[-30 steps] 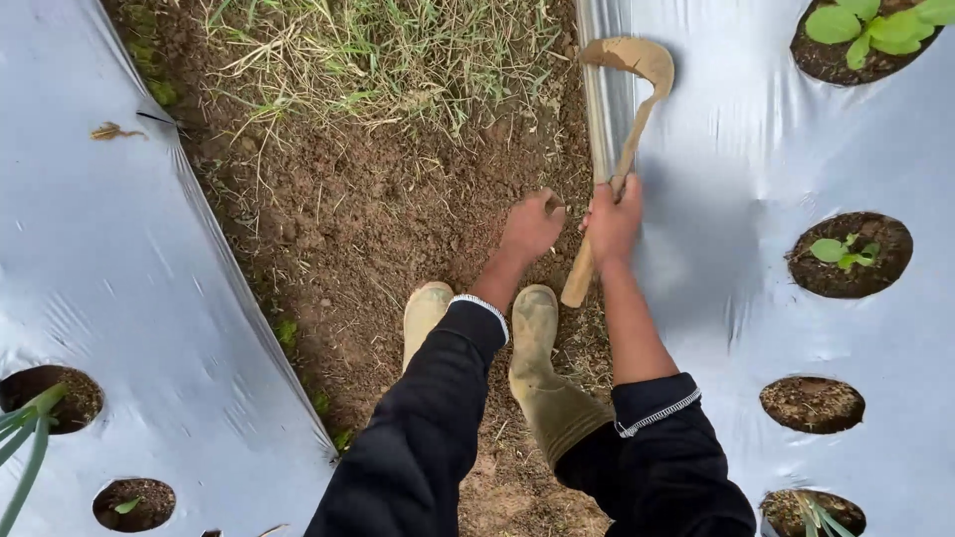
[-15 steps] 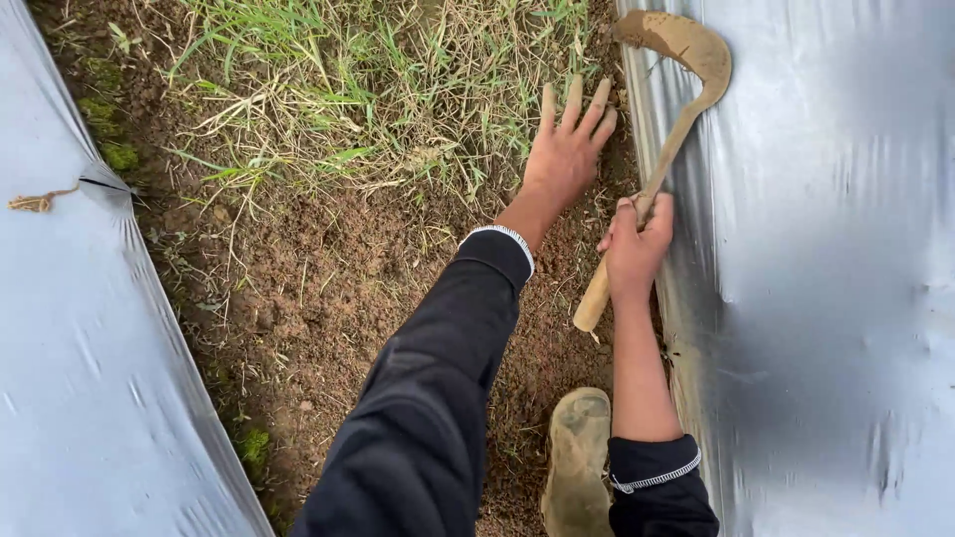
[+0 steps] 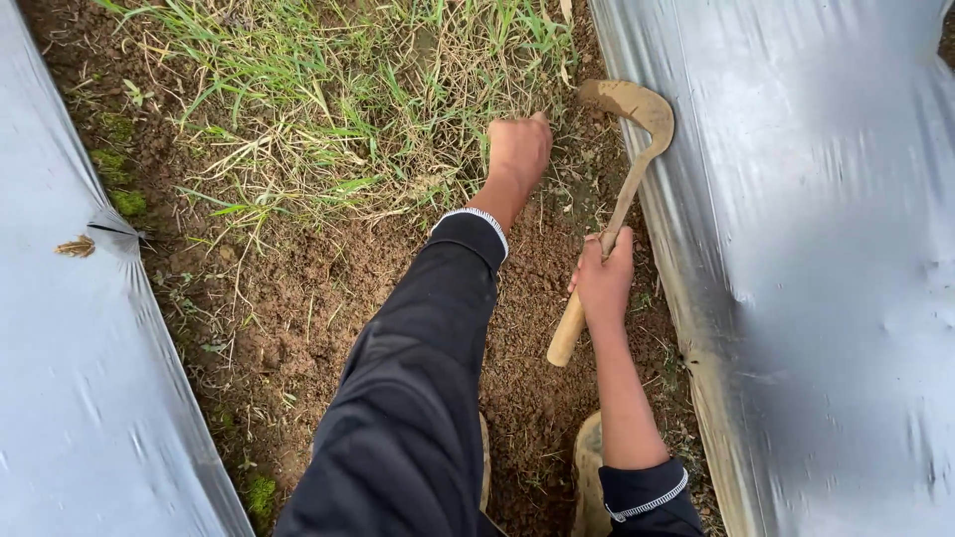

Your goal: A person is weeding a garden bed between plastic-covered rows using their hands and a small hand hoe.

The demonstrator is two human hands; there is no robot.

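Fingers of my left hand are curled tight into a fist around a tuft of green and dry straw-coloured grass, gripping it low, close to the brown crumbly soil of the furrow. I judge the pull goes best if I keep that grip near the roots and hold the blades taut, so the cut lands under the crown and not through loose leaves.

My right hand is wrapped shut around the pale wooden handle of a small curved sickle with a mud-caked metal blade. The butt of the handle sticks out below my palm, and the hooked blade lies just beside my left fist, on its right, resting near the edge of the grass patch. I think the blade should sweep toward the roots and away from my knuckles, since the two are so near.

Both arms wear black sleeves with white-trimmed cuffs. Grey-silver plastic mulch sheeting rises along each side of the furrow; the sickle's tip sits close to the right sheet, so I would keep the stroke short to avoid tearing it. A muddy tan boot shows beneath my right forearm.
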